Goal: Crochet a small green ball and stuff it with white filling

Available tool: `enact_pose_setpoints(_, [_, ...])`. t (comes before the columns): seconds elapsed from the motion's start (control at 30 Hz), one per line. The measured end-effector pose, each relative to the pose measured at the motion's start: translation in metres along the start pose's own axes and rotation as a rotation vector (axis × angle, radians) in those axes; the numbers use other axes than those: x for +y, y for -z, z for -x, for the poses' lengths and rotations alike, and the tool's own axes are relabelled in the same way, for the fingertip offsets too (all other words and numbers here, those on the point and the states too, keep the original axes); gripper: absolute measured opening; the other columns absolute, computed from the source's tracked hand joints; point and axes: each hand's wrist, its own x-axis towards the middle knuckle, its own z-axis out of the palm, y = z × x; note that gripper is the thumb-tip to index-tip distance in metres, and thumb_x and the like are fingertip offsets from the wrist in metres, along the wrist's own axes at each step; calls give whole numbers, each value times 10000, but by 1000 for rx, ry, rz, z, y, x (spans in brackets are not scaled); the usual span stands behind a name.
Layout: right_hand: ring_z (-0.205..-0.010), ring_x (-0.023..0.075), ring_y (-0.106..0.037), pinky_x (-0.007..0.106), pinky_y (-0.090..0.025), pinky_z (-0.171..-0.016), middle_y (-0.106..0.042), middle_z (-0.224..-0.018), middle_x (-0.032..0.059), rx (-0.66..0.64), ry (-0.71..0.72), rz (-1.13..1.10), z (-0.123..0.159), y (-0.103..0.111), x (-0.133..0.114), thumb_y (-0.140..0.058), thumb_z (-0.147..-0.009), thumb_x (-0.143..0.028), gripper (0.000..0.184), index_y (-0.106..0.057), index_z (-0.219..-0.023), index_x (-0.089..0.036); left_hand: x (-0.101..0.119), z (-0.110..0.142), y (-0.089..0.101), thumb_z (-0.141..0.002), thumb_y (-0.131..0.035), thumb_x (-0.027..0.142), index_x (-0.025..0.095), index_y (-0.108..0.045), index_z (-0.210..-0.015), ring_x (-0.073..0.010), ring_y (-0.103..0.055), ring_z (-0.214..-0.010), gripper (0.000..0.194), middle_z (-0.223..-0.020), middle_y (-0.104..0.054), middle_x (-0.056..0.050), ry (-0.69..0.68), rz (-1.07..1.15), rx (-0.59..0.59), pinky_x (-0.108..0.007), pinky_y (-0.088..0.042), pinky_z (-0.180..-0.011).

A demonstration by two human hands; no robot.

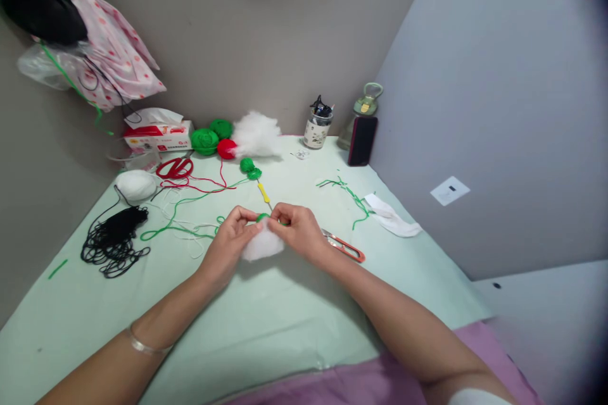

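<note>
Pale green cloth (pixel 266 335) covers the table, which is set in a corner between plain walls. At the left, black yarn (pixel 121 228) is heaped loosely beside a white ball (pixel 137 185), and toward the middle a loose green strand (pixel 178 209) is crossed by red and white ones; a knot could be drawn up there if one were tugged while tangled with the others. By the left hand (pixel 227 250), thumb and forefinger are pinched at the near side of a small green piece (pixel 262 218), the wrist angled inward. White fluff (pixel 263 245) is held bunched under it, between the hands — wisps could be pulled out or caught if the pinch were loosened. By the right hand (pixel 298 230), the other side is pinched, with fingers curled and knuckles up. Just beyond, a yellow-handled hook (pixel 263 193) is pointed close to the fingers, so it could be knocked by a knuckle. Farther right, orange snips (pixel 361 257) are laid near the right forearm — a sideways sweep could bring skin against the blades.
</note>
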Motion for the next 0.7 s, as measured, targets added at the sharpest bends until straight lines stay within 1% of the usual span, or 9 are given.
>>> enact_pose_setpoints(0.1, [-589, 110, -403, 242, -268, -568, -478, -604, -55, -29, 7, -24, 1, 3, -2, -564, -854, -336, 201, -569, -705, -200, -3, -3, 3, -692, -847, 381, 209, -543, -884, -115, -568, -618, 399, -769, -641, 41, -14, -12, -22, -227, -437, -564])
enact_pose_setpoints(0.2, [-631, 117, -450, 239, -302, -607, -531, -666, -39, -116, 67, -31, 6, 1, -6, -511, -901, -306, 194, -592, -762, -197, -5, -6, 6, -679, -835, 360, 211, -539, -856, -112, -538, -579, 375, -729, -622, 50, -42, -29, 13, -229, -415, -536])
enact_pose_setpoints(0.3, [-620, 113, -431, 238, -299, -622, -524, -672, -50, -175, 114, 20, 10, -5, -7, -516, -868, -208, 89, -590, -817, -205, -6, -6, 6, -691, -793, 313, 212, -539, -820, -111, -520, -580, 302, -689, -586, 62, -76, -53, 86, -219, -388, -529])
enact_pose_setpoints(0.37, [-603, 108, -395, 234, -296, -624, -494, -655, -67, -188, 121, 43, 11, -10, -6, -561, -829, -184, 39, -586, -837, -213, -6, -5, 4, -690, -774, 274, 211, -538, -796, -115, -522, -598, 266, -683, -583, 58, -84, -67, 117, -216, -378, -533])
enact_pose_setpoints(0.43, [-598, 106, -380, 232, -296, -627, -473, -635, -75, -160, 109, 37, 10, -12, -5, -593, -807, -195, 23, -582, -812, -216, -6, -4, 2, -697, -759, 281, 210, -536, -783, -116, -504, -583, 250, -670, -580, 55, -71, -66, 118, -219, -366, -522])
enact_pose_setpoints(0.53, [-598, 111, -405, 236, -296, -619, -484, -618, -66, -84, 72, 15, 6, -9, 0, -581, -771, -194, 32, -581, -744, -211, -2, -1, -1, -728, -746, 340, 208, -541, -801, -116, -486, -565, 255, -672, -581, 52, -35, -41, 92, -223, -364, -516])
enact_pose_setpoints(0.63, [-622, 122, -455, 234, -305, -605, -523, -640, -47, -19, 36, -6, -2, -2, 9, -530, -705, -150, 86, -593, -730, -205, 3, 1, -2, -765, -731, 370, 196, -594, -862, -113, -503, -607, 241, -733, -597, 38, -17, -16, 61, -215, -379, -544])
enact_pose_setpoints(0.7, [-635, 128, -472, 230, -315, -594, -537, -652, -38, 19, 20, -29, -6, 1, 15, -504, -688, -149, 117, -597, -737, -200, 5, 1, -1, -753, -751, 364, 191, -629, -916, -111, -522, -641, 267, -810, -625, 24, -18, -4, 28, -213, -397, -568])
